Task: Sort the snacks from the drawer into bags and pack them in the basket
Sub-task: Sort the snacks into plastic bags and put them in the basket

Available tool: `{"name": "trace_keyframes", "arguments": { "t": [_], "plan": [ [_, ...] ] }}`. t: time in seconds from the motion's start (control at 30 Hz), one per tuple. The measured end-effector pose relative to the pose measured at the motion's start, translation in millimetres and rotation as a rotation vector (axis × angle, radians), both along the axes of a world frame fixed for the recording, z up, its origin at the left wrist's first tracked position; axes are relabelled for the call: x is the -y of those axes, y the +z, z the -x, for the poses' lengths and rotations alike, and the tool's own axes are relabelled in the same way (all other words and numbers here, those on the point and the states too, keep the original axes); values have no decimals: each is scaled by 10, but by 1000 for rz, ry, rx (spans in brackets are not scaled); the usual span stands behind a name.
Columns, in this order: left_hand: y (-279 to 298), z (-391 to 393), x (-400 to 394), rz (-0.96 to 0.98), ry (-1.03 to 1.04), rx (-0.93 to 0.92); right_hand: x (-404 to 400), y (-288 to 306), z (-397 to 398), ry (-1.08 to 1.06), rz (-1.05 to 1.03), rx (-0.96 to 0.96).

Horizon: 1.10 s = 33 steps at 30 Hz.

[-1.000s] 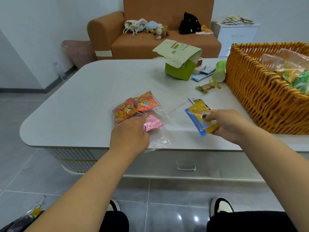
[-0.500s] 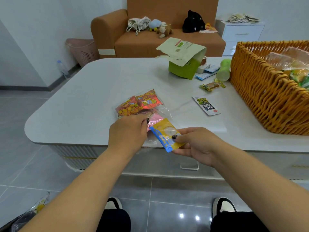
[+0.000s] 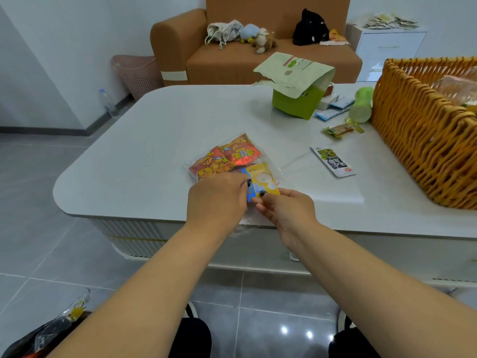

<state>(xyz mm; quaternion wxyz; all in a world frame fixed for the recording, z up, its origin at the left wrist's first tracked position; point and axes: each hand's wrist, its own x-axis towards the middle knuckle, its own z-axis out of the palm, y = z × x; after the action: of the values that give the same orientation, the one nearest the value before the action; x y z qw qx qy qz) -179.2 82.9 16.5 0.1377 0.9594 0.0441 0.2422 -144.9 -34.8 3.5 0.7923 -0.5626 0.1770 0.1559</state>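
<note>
Since the earlier frame, the yellow-and-blue snack packet (image 3: 260, 182) has slid partway into the clear bag (image 3: 232, 164) near the table's (image 3: 129, 151) front edge. The right hand (image 3: 286, 210) pinches its end; the left hand (image 3: 216, 200) grips the bag's mouth over red-orange packets (image 3: 227, 158).

White snack packet (image 3: 333, 161), lying flat on the tabletop (image 3: 144, 156): large yellow-green rounded lettering at its far end, apparently "QQ", with dark print below, too small to read. Red-and-yellow snack packets (image 3: 227, 157), inside the clear bag (image 3: 271, 166): yellow characters on red, not legible. Yellow-and-blue packet (image 3: 262, 180): white characters along the blue strip, not legible. Pale green pouch (image 3: 294, 73): a green logo near its top edge, wording unreadable.
</note>
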Motion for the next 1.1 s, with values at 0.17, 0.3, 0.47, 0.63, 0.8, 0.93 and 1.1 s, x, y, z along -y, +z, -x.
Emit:
{"name": "trace_keyframes", "arguments": {
  "t": [0.17,0.3,0.47,0.63,0.8,0.93,1.1],
  "plan": [
    [-4,-4,-26,-33,-15,5,-26,42,-127,-33,-9,-31],
    [1,11,-47,-55,-28,-11,-17,63,-205,-25,-31,-69],
    [4,14,-66,-25,-29,-2,-64,47,-129,68,31,-77],
    [34,27,-84,-41,-44,-45,-39,42,-219,-6,58,-72],
    [94,44,-55,-62,-17,-127,-61,-7,-300,-38,61,-62],
    [53,38,-33,9,-2,-177,12,-20,-366,44,94,-67],
    [-44,18,-77,25,-20,-330,358,220,-386,670,643,-51]
  ]
}}
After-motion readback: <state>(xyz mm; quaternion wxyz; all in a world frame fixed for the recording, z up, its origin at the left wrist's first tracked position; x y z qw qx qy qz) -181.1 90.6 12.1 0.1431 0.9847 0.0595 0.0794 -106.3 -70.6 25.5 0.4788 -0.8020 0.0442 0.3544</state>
